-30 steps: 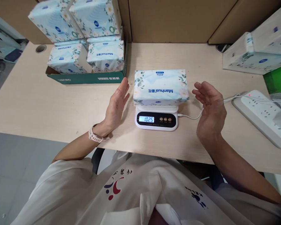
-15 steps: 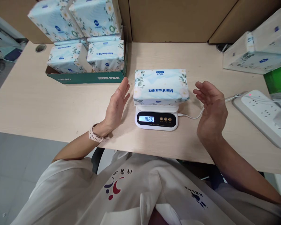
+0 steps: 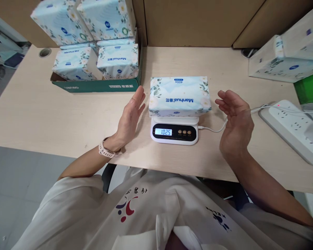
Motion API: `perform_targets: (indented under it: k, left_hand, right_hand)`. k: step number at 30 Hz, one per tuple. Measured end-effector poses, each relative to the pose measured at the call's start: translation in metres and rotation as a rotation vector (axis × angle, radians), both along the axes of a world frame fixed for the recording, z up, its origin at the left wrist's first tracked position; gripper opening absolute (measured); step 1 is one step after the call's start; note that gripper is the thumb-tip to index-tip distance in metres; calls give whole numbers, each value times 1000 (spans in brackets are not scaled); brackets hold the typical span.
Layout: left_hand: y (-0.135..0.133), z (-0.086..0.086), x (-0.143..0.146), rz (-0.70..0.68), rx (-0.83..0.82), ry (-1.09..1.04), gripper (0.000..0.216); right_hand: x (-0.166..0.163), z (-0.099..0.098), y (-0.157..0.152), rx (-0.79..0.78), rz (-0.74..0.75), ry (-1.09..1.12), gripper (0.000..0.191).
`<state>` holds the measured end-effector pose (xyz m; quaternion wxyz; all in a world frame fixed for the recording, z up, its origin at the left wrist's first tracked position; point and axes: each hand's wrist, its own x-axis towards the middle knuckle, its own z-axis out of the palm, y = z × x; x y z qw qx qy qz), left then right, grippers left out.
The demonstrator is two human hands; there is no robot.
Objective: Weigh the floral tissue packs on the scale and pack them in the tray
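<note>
A light-blue floral tissue pack [image 3: 179,95] lies on a white digital kitchen scale [image 3: 174,139], whose lit display reads 102.5. My left hand [image 3: 130,116] is held open to the left of the pack, fingers stretched out and not touching it. On the pack's other side my right hand [image 3: 235,119] is also open, with its fingers slightly curved and a gap between them and the pack. Neither hand holds anything. The pack hides most of the scale's platform.
A green carton [image 3: 99,86] with several tissue packs stacked in it stands at the back left. More tissue packs [image 3: 289,66] are at the right, by a white power strip [image 3: 289,119]. A white cable [image 3: 215,130] runs from the scale behind my right hand. A brown panel [image 3: 190,24] edges the table's back.
</note>
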<state>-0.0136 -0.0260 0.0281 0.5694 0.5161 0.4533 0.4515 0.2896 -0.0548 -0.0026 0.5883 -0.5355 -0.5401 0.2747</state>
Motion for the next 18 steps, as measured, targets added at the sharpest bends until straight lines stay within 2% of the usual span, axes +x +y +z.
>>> perform_targets:
  k: [18]
  left_hand:
    - [5,-12,-10,-71,49,24,84]
  right_hand:
    - [5,-5,2,75,37,-53,50]
